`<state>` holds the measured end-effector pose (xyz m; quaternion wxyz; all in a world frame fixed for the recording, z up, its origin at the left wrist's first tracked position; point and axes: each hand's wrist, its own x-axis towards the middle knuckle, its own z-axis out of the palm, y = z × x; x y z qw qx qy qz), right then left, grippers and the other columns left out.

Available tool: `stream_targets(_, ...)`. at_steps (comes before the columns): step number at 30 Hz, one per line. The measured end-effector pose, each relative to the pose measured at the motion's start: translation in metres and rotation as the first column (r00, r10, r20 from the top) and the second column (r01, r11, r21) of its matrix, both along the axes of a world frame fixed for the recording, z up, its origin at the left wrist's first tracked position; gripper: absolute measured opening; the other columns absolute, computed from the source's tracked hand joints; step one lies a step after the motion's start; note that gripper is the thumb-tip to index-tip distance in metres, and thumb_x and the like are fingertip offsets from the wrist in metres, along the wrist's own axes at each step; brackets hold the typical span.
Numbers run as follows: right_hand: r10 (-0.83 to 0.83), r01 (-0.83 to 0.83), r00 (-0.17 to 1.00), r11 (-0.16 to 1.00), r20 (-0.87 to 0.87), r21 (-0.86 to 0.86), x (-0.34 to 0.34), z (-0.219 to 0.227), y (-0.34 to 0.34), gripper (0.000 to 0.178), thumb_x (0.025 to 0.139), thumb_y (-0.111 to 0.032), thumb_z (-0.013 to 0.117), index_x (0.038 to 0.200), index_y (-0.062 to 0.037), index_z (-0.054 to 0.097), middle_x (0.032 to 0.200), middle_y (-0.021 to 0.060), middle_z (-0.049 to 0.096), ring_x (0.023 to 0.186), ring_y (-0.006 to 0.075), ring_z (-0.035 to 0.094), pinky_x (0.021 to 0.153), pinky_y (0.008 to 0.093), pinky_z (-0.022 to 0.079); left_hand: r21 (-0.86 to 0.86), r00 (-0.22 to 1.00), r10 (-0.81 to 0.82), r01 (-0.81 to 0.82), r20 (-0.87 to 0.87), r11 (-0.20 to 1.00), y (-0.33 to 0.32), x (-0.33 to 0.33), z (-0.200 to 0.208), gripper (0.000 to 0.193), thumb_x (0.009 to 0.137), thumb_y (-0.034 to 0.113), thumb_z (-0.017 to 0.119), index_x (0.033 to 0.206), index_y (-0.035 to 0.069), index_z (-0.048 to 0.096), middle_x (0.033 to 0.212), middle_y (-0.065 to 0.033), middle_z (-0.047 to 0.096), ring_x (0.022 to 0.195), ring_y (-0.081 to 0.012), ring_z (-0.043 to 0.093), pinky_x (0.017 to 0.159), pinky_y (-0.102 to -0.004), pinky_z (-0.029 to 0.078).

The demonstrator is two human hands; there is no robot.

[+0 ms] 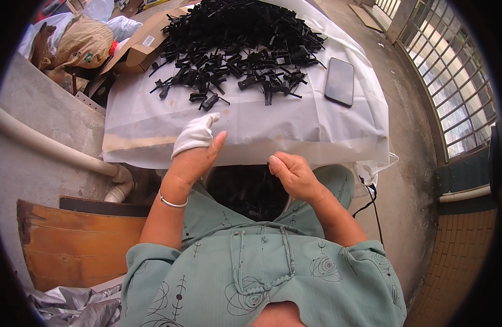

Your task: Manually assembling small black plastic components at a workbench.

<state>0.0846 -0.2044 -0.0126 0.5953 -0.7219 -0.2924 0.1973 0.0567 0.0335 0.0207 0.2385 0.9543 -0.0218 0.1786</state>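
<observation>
A big heap of small black plastic parts (237,32) with thin sprues or stems covers the far part of the white-covered table (251,128). My left hand (197,136) wears a white glove over its fingers, with the thumb bare. It is open above the table's near edge, fingers pointing toward a loose black part (211,102) at the front of the heap. My right hand (295,174) is closed in a pinch just off the table's edge; a small dark bit shows at its fingertips, its kind unclear. Between my knees is a dark container (248,204) with black pieces inside.
A black phone (339,82) lies on the table, right of the heap. An open cardboard box (139,52) and stuffed bags (87,41) stand at the far left. A pale pipe (55,144) runs along the left wall, above a wooden board (79,240). Black cable (375,210) hangs at the right.
</observation>
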Motion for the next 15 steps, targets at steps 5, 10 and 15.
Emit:
stream_targets(5,0.084,-0.066,0.981,0.992,0.175,-0.108,-0.003,0.005,0.012,0.027,0.094,-0.020,0.049,0.076,0.0002,0.051,0.062,0.0085,0.047,0.058,0.0158,0.040,0.056,0.0289,0.039,0.161,0.978,0.187,-0.199,0.090,0.967,0.040,0.066,-0.033,0.031,0.080,0.020,0.061,0.106,0.003,0.060,0.100,-0.0177,0.060,0.097,-0.0332,0.054,0.088,-0.0374,0.042)
stream_targets(10,-0.028,0.046,0.969,0.997,0.245,-0.069,-0.001,0.010,0.017,0.022,0.088,-0.020,0.057,0.081,-0.0004,0.052,0.064,0.0122,0.052,0.056,0.0238,0.047,0.055,0.0330,0.041,0.142,0.976,0.130,-0.155,0.172,0.978,0.027,0.058,-0.041,0.024,0.079,0.015,0.060,0.100,0.004,0.060,0.096,-0.0172,0.060,0.098,-0.0324,0.053,0.088,-0.0382,0.042)
stream_targets(15,-0.195,0.268,0.857,0.959,0.477,-0.089,0.001,0.013,0.026,0.022,0.083,-0.021,0.063,0.088,-0.0013,0.053,0.069,0.0133,0.057,0.060,0.0283,0.055,0.055,0.0360,0.044,0.034,0.978,0.009,-0.017,0.209,0.999,-0.016,0.007,-0.020,0.027,0.078,0.006,0.060,0.105,0.000,0.058,0.095,-0.0160,0.061,0.082,-0.0258,0.059,0.075,-0.0316,0.047)
